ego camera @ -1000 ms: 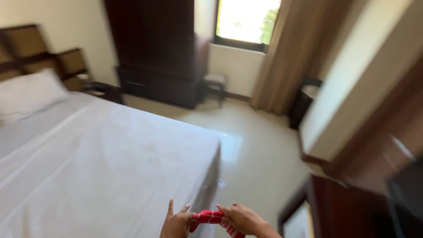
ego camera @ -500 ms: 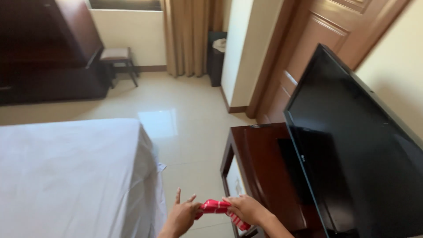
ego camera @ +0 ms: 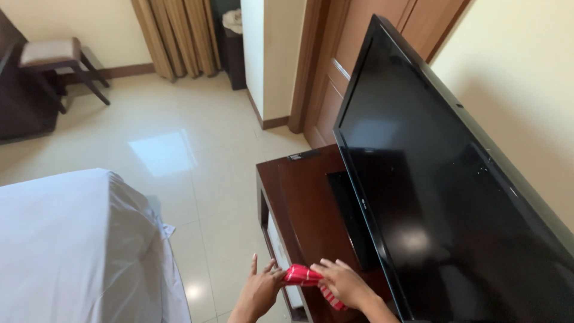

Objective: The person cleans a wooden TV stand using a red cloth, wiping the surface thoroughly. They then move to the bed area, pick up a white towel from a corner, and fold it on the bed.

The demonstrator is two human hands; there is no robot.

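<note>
Both hands meet low in the view over the front edge of the dark wooden worktop (ego camera: pixel 299 197), sharing a red cloth with white stripes (ego camera: pixel 305 278). The right hand (ego camera: pixel 347 284) is clamped on its right end, which hangs below that grip. The left hand (ego camera: pixel 260 290) pinches the left end with forefinger raised, so the cloth's long axis runs hand to hand; the flat-screen television (ego camera: pixel 448 179) stands just right of the right grip.

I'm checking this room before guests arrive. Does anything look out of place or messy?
Little stands out. The bed sheet hangs loose and rumpled at the bed's corner, a bit trailing by the floor. Both hands, left hand and right hand, hold a red striped cloth over the dark wooden cabinet.
</note>
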